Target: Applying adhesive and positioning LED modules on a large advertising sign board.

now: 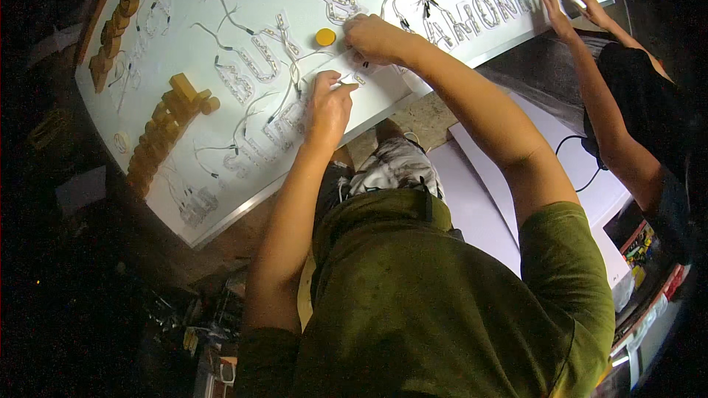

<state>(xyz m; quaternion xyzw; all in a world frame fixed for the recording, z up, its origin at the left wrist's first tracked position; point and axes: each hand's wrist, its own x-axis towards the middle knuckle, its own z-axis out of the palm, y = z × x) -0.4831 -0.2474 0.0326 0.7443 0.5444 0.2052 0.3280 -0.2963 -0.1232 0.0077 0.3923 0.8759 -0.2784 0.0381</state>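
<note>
My right hand (375, 39) is closed over the white tabletop, fingers curled down beside a yellow disc (325, 37). Whatever its fingertips grip is hidden beneath them. Nearer to me, my left hand (330, 107) rests at the table with thumb and forefinger apart. A small pale strip piece (359, 79) lies just beyond its thumb, on a white sheet (385, 88). Left of my hands are clear letter-shaped pieces (254, 66) lined with what look like LED strips, thin wires trailing from them. Another such row (265, 140) is close by my left wrist.
More letter-shaped pieces (479, 11) with wires spread along the right side. Brown-yellow block-like letters (166, 129) stand at the left. A co-worker's hands (564, 11) are over the table's right end. White panels (509, 169) lie below the table edge (258, 205).
</note>
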